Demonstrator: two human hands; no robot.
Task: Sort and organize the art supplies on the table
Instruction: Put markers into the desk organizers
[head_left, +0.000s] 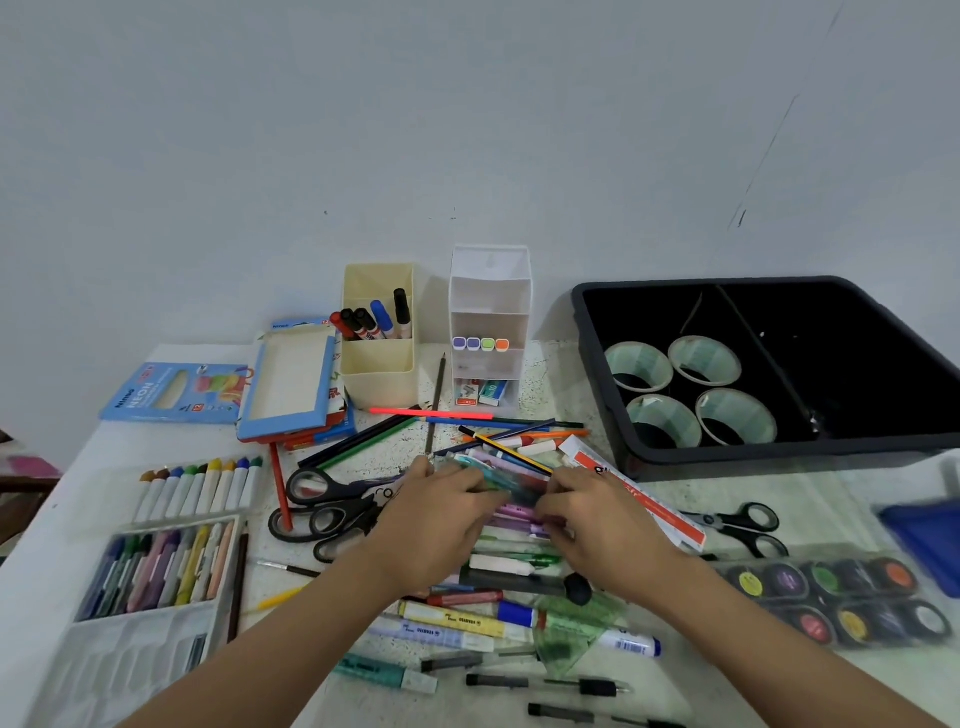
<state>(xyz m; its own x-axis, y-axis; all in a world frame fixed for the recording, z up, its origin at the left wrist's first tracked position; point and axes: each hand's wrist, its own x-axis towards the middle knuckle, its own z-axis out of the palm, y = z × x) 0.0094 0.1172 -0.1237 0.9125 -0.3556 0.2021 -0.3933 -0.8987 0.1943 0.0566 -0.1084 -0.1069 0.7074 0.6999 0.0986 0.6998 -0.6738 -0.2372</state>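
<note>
The left hand (441, 519) curls its fingers round the left end of the pen bundle (511, 486). The bundle sits over the loose pile in the middle of the desk (556, 374), its long axis running left to right. The right hand (597, 525) grips its right end. The cream holder (379, 387) stands at the far side, nearer the left hand.

A loose pile of pens (467, 621), markers and pencils is spread across the centre of the frame. A bundle of pens (514, 486) at its upper edge is gripped between the left hand (436, 525) and the right hand (602, 530). Two black scissors (327, 501) lie overlapping left of centre. Crayons (156, 571) are ranked in a clear tray (130, 660) at lower left. Capped markers (371, 322) stand in a cream holder (379, 382) at upper centre. Four tape rolls (701, 358) sit in a black bin (779, 453) at upper right.
</note>
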